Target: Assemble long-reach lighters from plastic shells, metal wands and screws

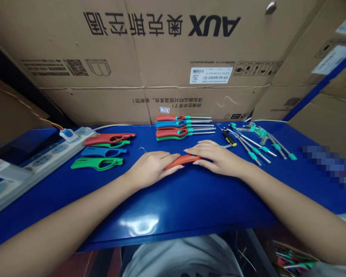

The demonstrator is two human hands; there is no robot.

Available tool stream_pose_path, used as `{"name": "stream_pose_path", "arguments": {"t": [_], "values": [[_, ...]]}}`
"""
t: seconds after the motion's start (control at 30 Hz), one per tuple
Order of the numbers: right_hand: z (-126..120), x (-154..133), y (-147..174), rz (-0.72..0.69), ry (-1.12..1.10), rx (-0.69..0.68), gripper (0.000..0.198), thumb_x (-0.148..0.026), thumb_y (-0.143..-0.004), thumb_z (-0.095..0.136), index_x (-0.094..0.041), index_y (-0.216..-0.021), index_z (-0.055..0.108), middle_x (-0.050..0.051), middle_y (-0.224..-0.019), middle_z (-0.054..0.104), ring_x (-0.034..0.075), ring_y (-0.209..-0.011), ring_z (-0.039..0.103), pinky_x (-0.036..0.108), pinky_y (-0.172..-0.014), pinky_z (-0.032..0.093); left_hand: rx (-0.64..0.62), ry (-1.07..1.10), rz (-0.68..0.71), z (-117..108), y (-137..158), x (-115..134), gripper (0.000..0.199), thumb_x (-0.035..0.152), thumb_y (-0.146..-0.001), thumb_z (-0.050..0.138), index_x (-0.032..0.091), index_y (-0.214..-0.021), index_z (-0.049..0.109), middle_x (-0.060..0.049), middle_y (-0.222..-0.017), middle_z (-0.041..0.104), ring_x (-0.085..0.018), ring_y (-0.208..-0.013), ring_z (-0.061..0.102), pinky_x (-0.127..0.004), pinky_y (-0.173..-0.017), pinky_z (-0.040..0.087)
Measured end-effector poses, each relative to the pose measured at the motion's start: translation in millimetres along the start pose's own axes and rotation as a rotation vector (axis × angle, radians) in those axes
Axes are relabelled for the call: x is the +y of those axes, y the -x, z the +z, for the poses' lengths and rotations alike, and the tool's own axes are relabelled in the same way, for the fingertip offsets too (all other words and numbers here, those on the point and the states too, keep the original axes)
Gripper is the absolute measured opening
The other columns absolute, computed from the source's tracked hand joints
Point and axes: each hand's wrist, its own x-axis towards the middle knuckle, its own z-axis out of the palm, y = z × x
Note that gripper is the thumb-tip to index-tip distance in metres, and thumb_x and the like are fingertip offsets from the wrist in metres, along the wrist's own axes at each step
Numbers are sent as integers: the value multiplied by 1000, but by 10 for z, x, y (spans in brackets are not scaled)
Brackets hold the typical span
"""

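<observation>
An orange-red lighter handle (178, 161) lies between my two hands, just above the blue table. My left hand (154, 166) is closed round its left end, fingers over the top and thumb below. At its right end my right hand (215, 157) pinches it between fingers and thumb, hiding part of it; a bit of teal shows there. Beyond my hands is a stack of lighters (173, 133) in red, blue and green with metal tubes. Left of them lie several lighter handles without tubes, such as a green handle (99, 163) and a blue handle (103, 152).
Metal tubes with teal ends (252, 148) lie at right beside a yellow-and-black screwdriver (229, 137). Small screws (142, 148) lie near my left hand. A white power strip (43, 161) runs along the left. Cardboard (161, 57) walls the back of the blue table (190, 207).
</observation>
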Motion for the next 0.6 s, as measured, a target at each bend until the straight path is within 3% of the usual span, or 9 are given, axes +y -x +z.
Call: {"name": "stream_pose_path", "arguments": {"t": [0.27, 0.43, 0.6], "values": [[133, -84, 16, 7, -34, 86, 29, -24, -102, 46, -19, -121, 67, 9, -115, 75, 22, -98, 70, 41, -88, 53, -50, 115, -25, 26, 10, 20, 36, 41, -102, 49, 13, -114, 69, -9, -95, 78, -20, -78, 74, -29, -72, 58], [93, -53, 9, 13, -63, 70, 25, -28, -100, 54, -20, -119, 68, 8, -113, 76, 21, -100, 71, 40, -92, 52, -108, 94, -40, 13, 7, -38, 38, 44, -103, 48, 15, -112, 70, -8, -93, 78, -21, -80, 74, -30, -73, 57], [-9, 74, 33, 51, -2, 62, 22, -27, -98, 55, -20, -115, 67, 9, -111, 74, 23, -101, 68, 39, -92, 53, -145, 172, -117, -32, -12, -112, 38, 45, -103, 47, 18, -118, 69, -7, -105, 78, -21, -88, 75, -30, -81, 57]]}}
